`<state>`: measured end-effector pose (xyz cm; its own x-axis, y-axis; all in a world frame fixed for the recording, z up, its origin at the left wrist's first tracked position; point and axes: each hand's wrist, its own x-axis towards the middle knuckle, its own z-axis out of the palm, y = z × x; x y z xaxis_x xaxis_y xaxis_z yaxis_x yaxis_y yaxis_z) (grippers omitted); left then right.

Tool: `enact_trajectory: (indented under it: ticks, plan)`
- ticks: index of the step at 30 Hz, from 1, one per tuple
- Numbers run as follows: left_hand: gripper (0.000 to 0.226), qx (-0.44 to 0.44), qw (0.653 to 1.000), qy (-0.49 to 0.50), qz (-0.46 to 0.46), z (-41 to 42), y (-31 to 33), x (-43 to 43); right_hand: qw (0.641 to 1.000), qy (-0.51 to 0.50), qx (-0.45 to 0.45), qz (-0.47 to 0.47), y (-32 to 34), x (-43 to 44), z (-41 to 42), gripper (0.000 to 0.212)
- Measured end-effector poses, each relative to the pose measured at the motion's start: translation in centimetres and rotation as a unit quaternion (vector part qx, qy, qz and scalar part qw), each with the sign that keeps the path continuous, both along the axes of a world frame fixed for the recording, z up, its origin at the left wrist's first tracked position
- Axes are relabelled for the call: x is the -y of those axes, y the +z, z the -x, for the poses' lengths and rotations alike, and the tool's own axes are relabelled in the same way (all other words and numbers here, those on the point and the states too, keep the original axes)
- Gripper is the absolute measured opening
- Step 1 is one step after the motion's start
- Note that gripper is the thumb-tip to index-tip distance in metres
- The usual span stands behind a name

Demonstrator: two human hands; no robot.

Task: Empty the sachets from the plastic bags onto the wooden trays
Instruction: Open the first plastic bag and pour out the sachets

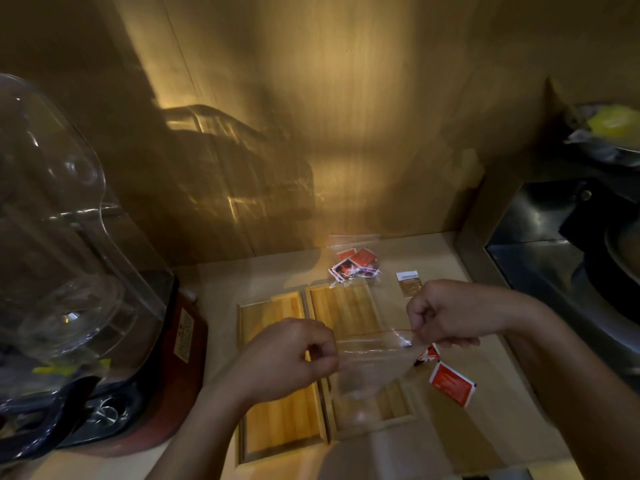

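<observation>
Both hands hold a clear plastic bag (367, 372) above the right wooden tray (346, 306). My left hand (294, 358) pinches its left top corner and my right hand (446, 315) pinches its right top corner. The bag hangs down and looks empty. The left wooden tray (277, 420) lies beside the right one, with nothing on it. Two orange sachets (452, 382) lie on the counter right of the trays, one partly under my right hand. A second plastic bag (355, 263) with several orange sachets lies behind the trays.
A blender with a clear jug (62, 216) stands at the left on a red base (183, 341). A small brown and white sachet (408, 284) lies at the back right. A dark stove area (571, 254) borders the counter on the right.
</observation>
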<state>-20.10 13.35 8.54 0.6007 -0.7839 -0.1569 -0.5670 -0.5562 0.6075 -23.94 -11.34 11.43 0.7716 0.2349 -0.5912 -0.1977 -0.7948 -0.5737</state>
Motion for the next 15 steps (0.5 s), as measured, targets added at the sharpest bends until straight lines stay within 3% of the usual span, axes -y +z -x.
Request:
enact_trajectory:
  ticks: [7,10,13,15]
  plan:
    - [0.022,-0.242,0.969,0.027,0.03,-4.6,-4.2,1.1,0.995,-0.046,-0.058,-0.074,-3.5,0.6,-4.0,0.033]
    - [0.022,-0.213,0.974,0.079,-0.009,-6.9,-6.8,1.8,0.994,-0.092,-0.033,-0.054,-5.8,0.1,-5.8,0.03]
    - [0.009,-0.101,0.971,0.215,0.039,-8.5,-8.3,2.8,0.977,-0.2,0.058,-0.055,-8.0,-0.2,-7.4,0.02]
    - [0.03,-0.068,0.942,0.319,0.074,-8.6,-8.7,3.5,0.947,-0.284,0.108,-0.105,-9.1,-0.5,-7.9,0.009]
